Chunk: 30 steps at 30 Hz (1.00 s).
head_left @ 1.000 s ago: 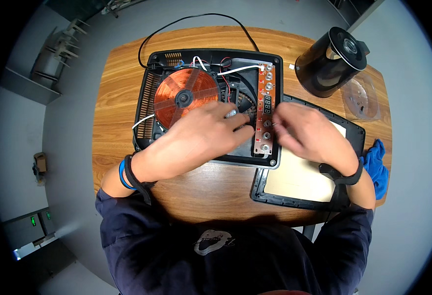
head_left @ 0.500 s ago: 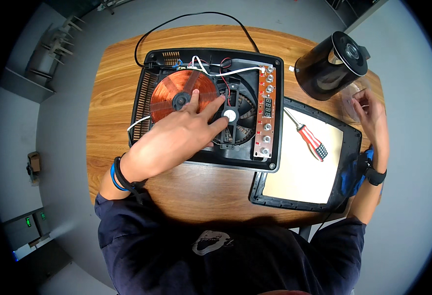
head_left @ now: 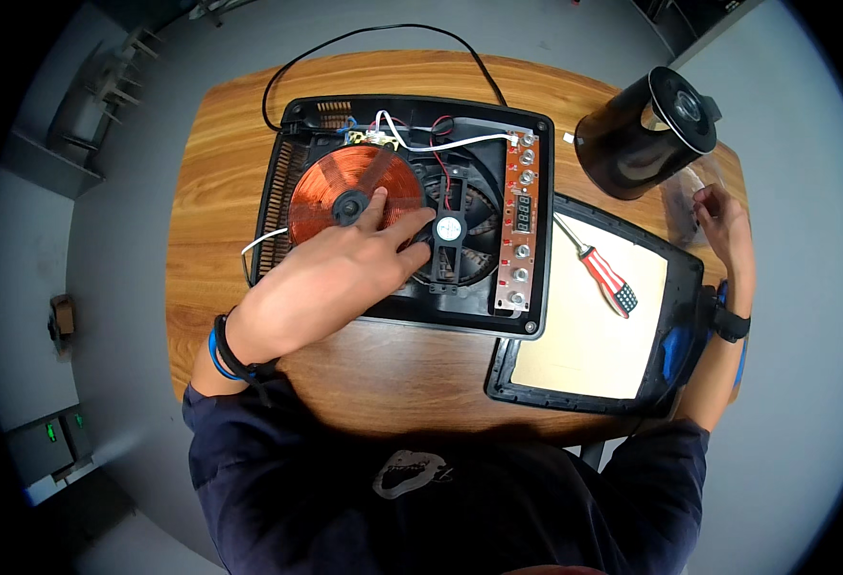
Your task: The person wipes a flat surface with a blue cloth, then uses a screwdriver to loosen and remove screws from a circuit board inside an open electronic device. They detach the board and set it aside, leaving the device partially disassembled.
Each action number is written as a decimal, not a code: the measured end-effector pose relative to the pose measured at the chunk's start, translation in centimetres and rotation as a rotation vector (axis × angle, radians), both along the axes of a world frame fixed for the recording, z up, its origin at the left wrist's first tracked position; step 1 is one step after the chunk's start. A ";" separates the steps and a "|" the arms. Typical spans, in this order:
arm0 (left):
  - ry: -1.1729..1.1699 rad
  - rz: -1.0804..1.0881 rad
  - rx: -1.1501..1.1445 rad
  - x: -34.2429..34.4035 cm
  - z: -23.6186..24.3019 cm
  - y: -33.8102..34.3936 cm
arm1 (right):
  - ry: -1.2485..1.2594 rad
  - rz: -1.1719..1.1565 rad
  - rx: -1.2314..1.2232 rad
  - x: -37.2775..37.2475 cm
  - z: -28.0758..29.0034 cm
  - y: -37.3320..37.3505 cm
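See an open cooker base (head_left: 460,311) on the worktop (head_left: 373,383), left of its middle and closer to the far edge than the near one. Runs with its long axis between the left and right edges, skewed slightly, with the right end turned a little toward the near edge. Faces up with its open side; points its control board (head_left: 520,222) at the right edge and its slotted wall (head_left: 276,201) at the left.

Compared with a second ago, find the right hand (head_left: 725,225) gone from the control board to a clear tub (head_left: 682,206) by the worktop's right edge, toward the far corner. See the screwdriver (head_left: 609,281) now in plain view on the lid (head_left: 575,355), aimed with its shaft at the base's right side. Notice the copper coil (head_left: 325,182) shifted slightly toward the near edge, baring more of the pale circuit parts (head_left: 369,139) beyond it.

Find the left hand (head_left: 340,264) spread wide, laid across the coil and reaching the rim of the fan (head_left: 449,228). Note the right hand's fingers drawn close together at the tub; cannot tell whether around anything.

Shows a black shell, a round, orange-brown coil with darker strips, a white-centred fan and a reddish-brown board with silvery round parts.
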<state>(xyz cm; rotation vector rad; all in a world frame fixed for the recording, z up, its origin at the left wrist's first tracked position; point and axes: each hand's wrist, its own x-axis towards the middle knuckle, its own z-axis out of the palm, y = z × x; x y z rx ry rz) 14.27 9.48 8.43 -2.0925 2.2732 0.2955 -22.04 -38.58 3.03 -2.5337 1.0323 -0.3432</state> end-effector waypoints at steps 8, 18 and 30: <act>0.028 0.021 0.036 0.0 0.8 -0.1 | 0.083 0.007 -0.020 -0.3 0.0 -0.4; 0.031 0.041 0.053 -0.1 1.2 -0.2 | 0.062 -0.011 -0.150 -0.7 -0.4 -0.9; 0.118 0.067 0.041 -0.1 1.2 -0.1 | 0.428 0.595 0.242 6.7 6.6 16.4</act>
